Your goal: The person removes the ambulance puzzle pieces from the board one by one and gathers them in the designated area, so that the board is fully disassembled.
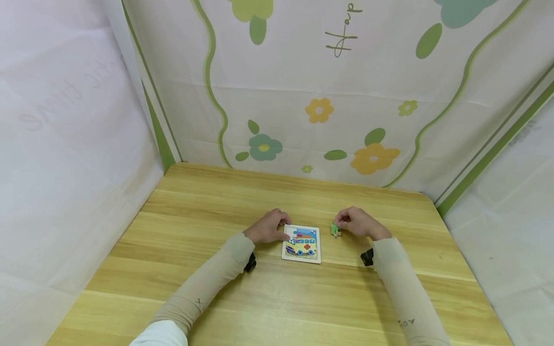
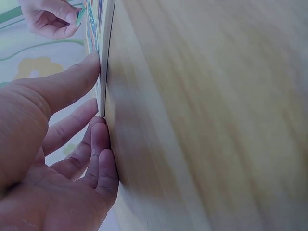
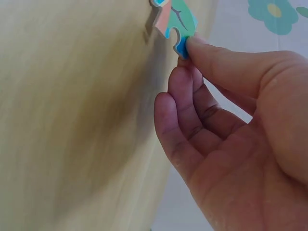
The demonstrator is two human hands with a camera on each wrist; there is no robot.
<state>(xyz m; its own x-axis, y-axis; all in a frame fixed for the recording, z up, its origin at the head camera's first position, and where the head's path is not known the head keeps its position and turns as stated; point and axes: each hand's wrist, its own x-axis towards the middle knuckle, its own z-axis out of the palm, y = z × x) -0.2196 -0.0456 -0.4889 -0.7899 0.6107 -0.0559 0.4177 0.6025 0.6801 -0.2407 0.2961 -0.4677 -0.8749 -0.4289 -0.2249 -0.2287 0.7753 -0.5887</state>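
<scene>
A small square jigsaw puzzle board (image 1: 301,260) with a picture of a yellow ambulance lies on the table. A pale bare patch shows in its upper left corner. My left hand (image 1: 269,228) holds the board's left side, thumb and fingers spread along the corner; the left wrist view shows the thumb (image 2: 79,79) against the board's edge. To the right of the board, my right hand (image 1: 357,223) pinches a green puzzle piece (image 3: 184,21) by one blue end, between thumb and forefinger. The piece is tilted above the table, with orange and blue patches on it.
The wooden table (image 1: 277,307) reaches back to a white fabric wall (image 1: 277,72) printed with flowers. More white fabric hangs at the left and right sides. Black wrist cameras (image 1: 367,257) sit under both sleeved forearms, close to the tabletop.
</scene>
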